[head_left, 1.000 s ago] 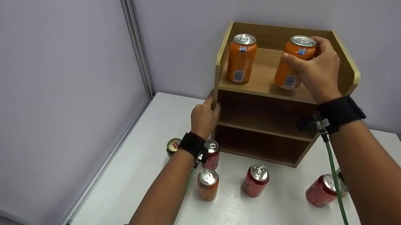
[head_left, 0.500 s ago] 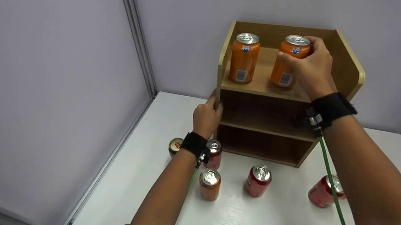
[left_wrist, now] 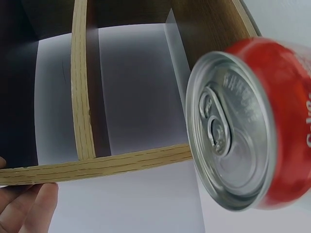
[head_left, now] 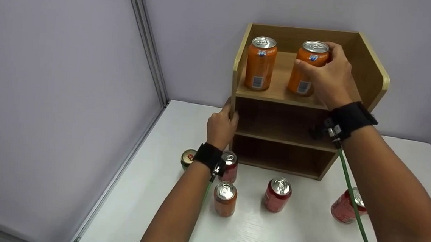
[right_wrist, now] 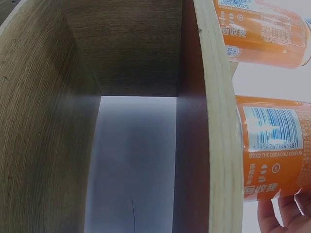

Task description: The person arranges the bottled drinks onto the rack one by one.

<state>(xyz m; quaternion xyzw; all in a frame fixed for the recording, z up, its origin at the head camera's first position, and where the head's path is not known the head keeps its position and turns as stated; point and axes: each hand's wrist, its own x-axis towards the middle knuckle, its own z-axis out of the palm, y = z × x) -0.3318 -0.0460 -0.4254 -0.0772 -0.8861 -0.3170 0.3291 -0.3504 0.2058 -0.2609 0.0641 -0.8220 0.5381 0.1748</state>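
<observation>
My right hand (head_left: 332,78) grips an orange Fanta can (head_left: 300,79), thumb on its near side, at the front of the top level of a small wooden shelf (head_left: 371,67). In the right wrist view the can's barcode side (right_wrist: 277,145) shows close by the top board's edge, with fingertips (right_wrist: 284,213) against it. A second Fanta can (head_left: 261,69) stands upright to its left, a gap between them. My left hand (head_left: 220,129) holds the shelf's left side panel; in the left wrist view its fingers (left_wrist: 41,208) lie along that panel's edge, some hidden behind it.
On the white table, a red cola can (head_left: 229,171) and a gold-topped can (head_left: 188,158) are beside my left wrist. An orange can (head_left: 225,203), a red can (head_left: 276,197) and another red can (head_left: 344,209) stand in front. A green cable (head_left: 350,198) hangs from my right wrist.
My right hand has moved left with the Fanta can, bringing it nearer the second one; the can, tilted before, now stands more upright. The left hand keeps its hold on the panel.
</observation>
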